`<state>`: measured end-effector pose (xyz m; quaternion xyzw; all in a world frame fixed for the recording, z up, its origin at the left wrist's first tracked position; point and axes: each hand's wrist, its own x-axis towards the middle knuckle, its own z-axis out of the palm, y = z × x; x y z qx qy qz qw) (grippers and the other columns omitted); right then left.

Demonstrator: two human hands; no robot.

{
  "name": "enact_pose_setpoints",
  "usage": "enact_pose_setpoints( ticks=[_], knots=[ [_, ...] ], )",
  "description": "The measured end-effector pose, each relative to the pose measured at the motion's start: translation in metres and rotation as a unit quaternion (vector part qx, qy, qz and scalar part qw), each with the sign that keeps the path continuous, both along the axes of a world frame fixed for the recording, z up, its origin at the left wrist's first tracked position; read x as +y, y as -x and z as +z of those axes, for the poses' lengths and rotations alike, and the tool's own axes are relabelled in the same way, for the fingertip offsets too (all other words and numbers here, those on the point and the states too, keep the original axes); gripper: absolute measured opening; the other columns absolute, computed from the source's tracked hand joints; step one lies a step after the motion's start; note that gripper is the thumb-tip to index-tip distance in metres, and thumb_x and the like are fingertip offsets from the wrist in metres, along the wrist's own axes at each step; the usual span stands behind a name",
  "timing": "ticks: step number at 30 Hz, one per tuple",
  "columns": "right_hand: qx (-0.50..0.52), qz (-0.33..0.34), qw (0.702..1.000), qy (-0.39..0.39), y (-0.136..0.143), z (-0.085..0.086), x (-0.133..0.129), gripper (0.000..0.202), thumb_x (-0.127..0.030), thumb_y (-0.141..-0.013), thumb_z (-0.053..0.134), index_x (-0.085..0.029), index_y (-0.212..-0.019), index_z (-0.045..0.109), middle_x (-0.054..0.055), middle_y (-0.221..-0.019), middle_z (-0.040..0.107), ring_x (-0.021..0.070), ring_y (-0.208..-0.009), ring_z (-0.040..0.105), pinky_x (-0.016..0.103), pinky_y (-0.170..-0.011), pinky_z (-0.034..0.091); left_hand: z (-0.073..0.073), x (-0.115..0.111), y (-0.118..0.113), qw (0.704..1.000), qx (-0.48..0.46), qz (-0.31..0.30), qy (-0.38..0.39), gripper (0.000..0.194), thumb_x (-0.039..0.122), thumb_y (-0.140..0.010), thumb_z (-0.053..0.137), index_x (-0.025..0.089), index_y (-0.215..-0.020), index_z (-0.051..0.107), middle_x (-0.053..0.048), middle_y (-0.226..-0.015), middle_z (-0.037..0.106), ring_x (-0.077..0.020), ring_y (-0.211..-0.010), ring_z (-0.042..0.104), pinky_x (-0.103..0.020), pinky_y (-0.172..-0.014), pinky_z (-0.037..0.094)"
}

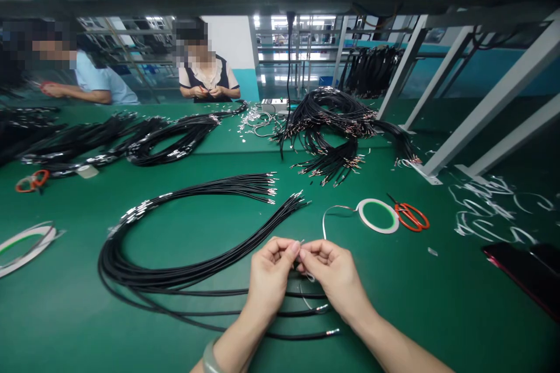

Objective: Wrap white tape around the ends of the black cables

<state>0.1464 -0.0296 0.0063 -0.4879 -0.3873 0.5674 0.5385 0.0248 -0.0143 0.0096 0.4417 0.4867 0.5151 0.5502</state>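
My left hand (269,274) and my right hand (336,277) meet thumb to thumb above the table, fingers pinched. A small metal tip and a dark bit of black cable show between them, mostly covered by my fingers. A thin white tape strip (324,227) runs from the tape roll (359,218) down behind my right hand, and a white curl hangs below its fingers. Loose black cables (201,313) pass under my hands, their metal ends to the right. They lead back to a curved bundle of black cables (175,277) at left.
Orange-handled scissors (411,218) lie beside the roll. White tape scraps (485,215) and a dark phone-like slab (522,274) are at right. Cable coils (328,111) lie at the back, below slanted metal legs (402,70). Two people (209,78) work across the table.
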Motion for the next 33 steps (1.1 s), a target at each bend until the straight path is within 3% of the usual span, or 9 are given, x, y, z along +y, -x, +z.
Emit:
enact_pose_setpoints(
  ticks=[6,13,20,25,33],
  knots=[
    [-0.006,0.001,1.0,0.001,-0.001,-0.001,0.001,0.023,-0.032,-0.07,0.075,-0.013,-0.081,0.069,0.004,-0.069,0.069,0.0133,-0.056,0.062,0.024,-0.055,0.049,-0.005,0.002,0.001,0.999,0.039,0.023,-0.012,0.02,0.034,-0.071,0.071,0.015,-0.073,0.07,0.001,-0.065,0.062,-0.0074,-0.051,0.048,-0.018,-0.047,0.039],
    [-0.036,-0.011,0.999,-0.001,-0.004,-0.004,0.002,0.025,-0.034,-0.073,0.071,-0.012,-0.085,0.07,0.004,-0.065,0.067,0.0131,-0.052,0.058,0.024,-0.049,0.046,-0.002,0.007,0.009,0.998,0.043,-0.047,0.021,0.026,0.038,-0.075,0.067,0.013,-0.082,0.071,0.0,-0.061,0.061,-0.0073,-0.05,0.047,-0.018,-0.049,0.039],
    [-0.053,-0.007,0.999,0.004,-0.006,-0.007,0.003,0.029,-0.032,-0.076,0.068,-0.012,-0.096,0.068,0.003,-0.069,0.066,0.0125,-0.055,0.057,0.024,-0.054,0.047,-0.003,0.01,0.013,0.997,-0.012,-0.068,0.047,0.031,0.027,-0.065,0.077,0.013,-0.092,0.07,-0.004,-0.078,0.069,-0.0115,-0.07,0.061,-0.02,-0.067,0.049],
    [-0.079,-0.012,0.997,-0.018,-0.007,-0.007,0.003,0.019,-0.032,-0.078,0.066,-0.013,-0.08,0.065,0.002,-0.065,0.063,0.0118,-0.054,0.054,0.022,-0.049,0.042,-0.005,0.011,0.012,0.998,0.02,-0.045,0.045,0.022,0.027,-0.067,0.075,0.011,-0.083,0.07,-0.004,-0.067,0.069,-0.0104,-0.059,0.061,-0.018,-0.057,0.049],
    [-0.119,-0.008,0.992,-0.042,-0.008,-0.004,0.001,0.02,-0.034,-0.082,0.061,-0.014,-0.078,0.064,0.002,-0.065,0.06,0.0129,-0.056,0.052,0.023,-0.051,0.04,-0.007,0.01,0.01,0.998,0.03,-0.041,0.033,0.02,0.028,-0.073,0.07,0.01,-0.081,0.066,0.0,-0.055,0.065,-0.0084,-0.049,0.057,-0.017,-0.049,0.046]
  ],
)
